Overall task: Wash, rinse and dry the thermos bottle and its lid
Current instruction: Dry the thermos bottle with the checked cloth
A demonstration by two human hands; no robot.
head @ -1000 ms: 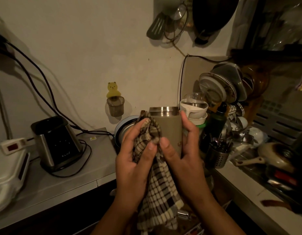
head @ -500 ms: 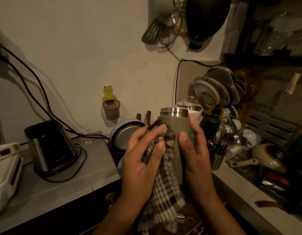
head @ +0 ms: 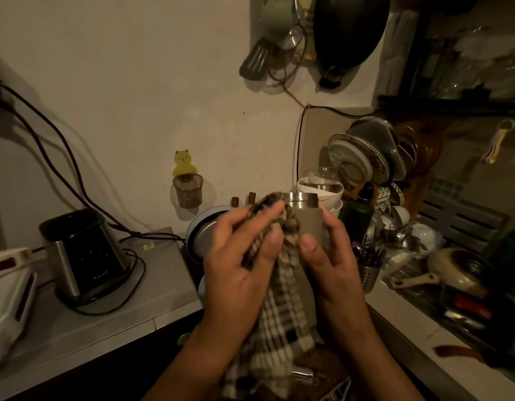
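Clearly drying: left hand (head: 244, 273) grips checked cloth (head: 279, 308) against thermos bottle (head: 308, 224), right hand (head: 334, 267) gripping bottle. Next, probably turning it, then lid.

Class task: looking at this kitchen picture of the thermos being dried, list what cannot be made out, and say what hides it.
1. Thermos bottle, head view: its left side and base are covered by the checked cloth and the left hand.
2. Its lid: not identifiable among the dim, cluttered dishes.
3. Right hand: its fingers pass behind the bottle.
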